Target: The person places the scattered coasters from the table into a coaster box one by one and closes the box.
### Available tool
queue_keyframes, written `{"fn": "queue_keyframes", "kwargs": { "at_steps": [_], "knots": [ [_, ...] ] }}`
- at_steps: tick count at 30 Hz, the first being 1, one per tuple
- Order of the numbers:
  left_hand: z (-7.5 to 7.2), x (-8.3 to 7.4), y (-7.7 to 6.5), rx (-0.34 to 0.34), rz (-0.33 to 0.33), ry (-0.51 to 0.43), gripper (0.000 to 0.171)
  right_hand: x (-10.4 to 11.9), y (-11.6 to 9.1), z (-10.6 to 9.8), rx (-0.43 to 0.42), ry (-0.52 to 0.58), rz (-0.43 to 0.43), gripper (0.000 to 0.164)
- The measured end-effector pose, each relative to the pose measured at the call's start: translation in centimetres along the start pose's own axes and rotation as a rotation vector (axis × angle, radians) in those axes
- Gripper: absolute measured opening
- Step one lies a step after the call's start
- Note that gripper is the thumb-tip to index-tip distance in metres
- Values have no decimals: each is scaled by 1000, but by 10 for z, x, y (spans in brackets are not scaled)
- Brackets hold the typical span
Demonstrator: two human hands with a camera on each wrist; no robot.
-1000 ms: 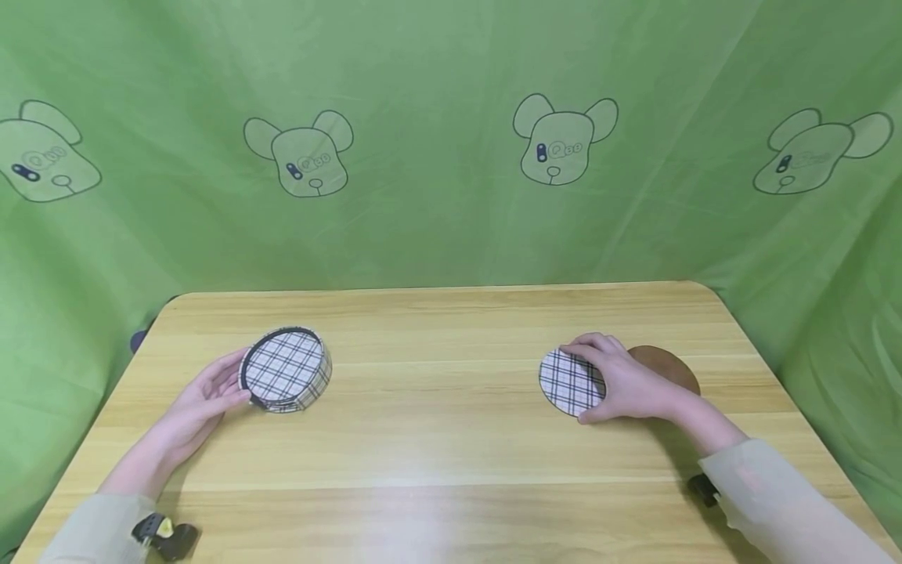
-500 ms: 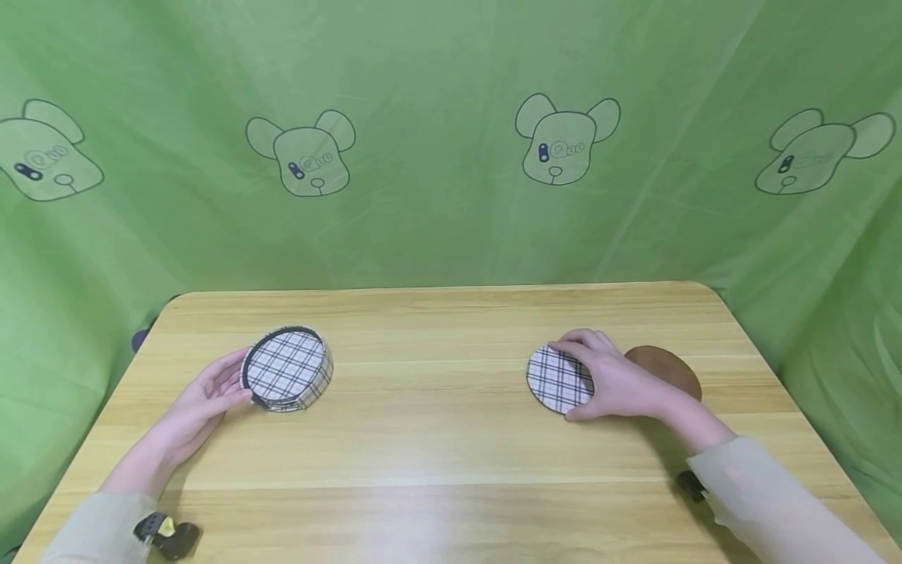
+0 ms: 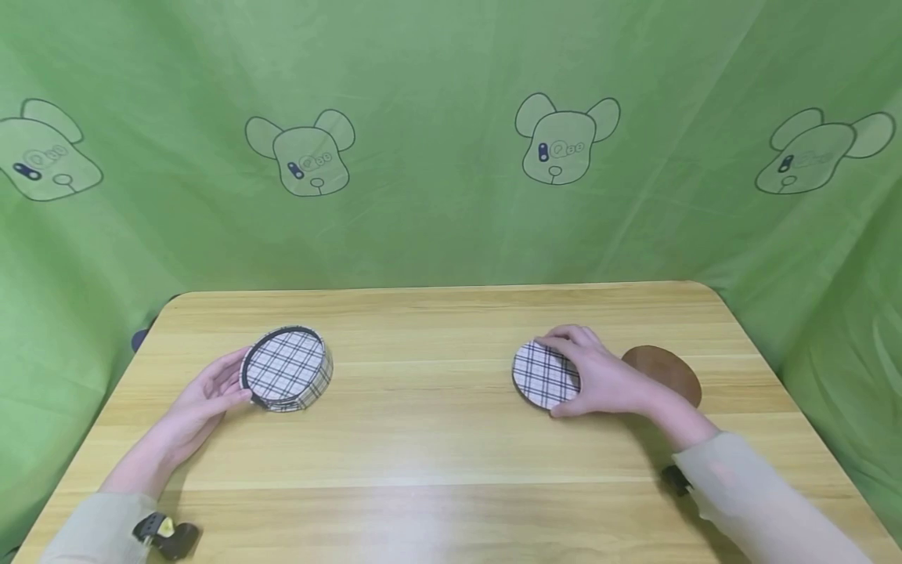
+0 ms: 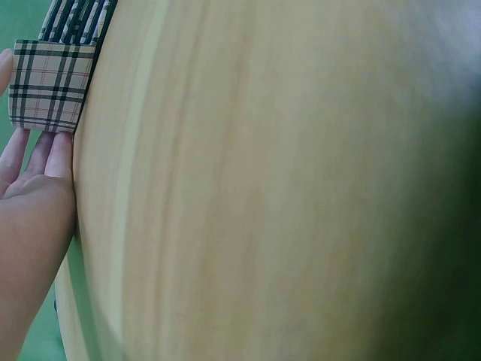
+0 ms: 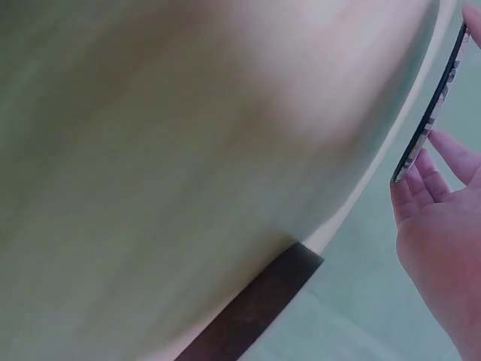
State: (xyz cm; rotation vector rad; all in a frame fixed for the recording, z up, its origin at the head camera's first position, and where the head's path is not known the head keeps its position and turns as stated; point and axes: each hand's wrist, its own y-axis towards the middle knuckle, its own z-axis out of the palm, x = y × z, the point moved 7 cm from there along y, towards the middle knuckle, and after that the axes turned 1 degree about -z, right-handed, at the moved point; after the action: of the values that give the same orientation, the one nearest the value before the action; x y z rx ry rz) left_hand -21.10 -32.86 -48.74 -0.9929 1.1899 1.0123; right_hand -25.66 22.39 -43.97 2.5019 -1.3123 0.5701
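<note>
At the left of the head view my left hand (image 3: 204, 403) grips the near-left side of a round plaid coaster holder (image 3: 317, 384), thumb toward the front. A plaid disc with a dark border shows on its top. The left wrist view shows the holder's plaid side wall (image 4: 51, 86) and thin stacked edges beside it, with fingers beneath. Over on the right, my right hand (image 3: 599, 380) pinches a thin round plaid coaster (image 3: 539, 376) by its edges, thumb at the near side and fingers at the far side. Seen edge-on in the right wrist view, the coaster (image 5: 432, 109) is raised off the table, dark on one face.
A round brown piece (image 3: 665, 372) lies behind the right wrist; its thick dark side (image 5: 259, 301) shows in the right wrist view. The wooden table (image 3: 423, 431) spreads between the hands. A green curtain (image 3: 437, 157) with bear-head drawings hangs behind.
My right hand has carried the coaster leftward, away from the brown piece. The left hand and the coaster holder have stayed in place.
</note>
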Motion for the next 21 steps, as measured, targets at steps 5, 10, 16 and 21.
{"fn": "queue_keyframes", "kwargs": {
  "at_steps": [5, 10, 16, 21],
  "knots": [
    [-1, 0, 0, -5, -11, 7, 66, 5, 5, 0, -1, 17, -6, 105],
    [-2, 1, 0, -6, -14, 8, 67, 9, 11, 1, 2, 27, -16, 105],
    [-2, 1, 0, -4, -12, 13, 68, 15, 15, 3, -1, 32, -34, 105],
    [-2, 1, 0, -1, -9, 8, 67, 20, 20, 4, 0, 43, -34, 105]
  ]
}}
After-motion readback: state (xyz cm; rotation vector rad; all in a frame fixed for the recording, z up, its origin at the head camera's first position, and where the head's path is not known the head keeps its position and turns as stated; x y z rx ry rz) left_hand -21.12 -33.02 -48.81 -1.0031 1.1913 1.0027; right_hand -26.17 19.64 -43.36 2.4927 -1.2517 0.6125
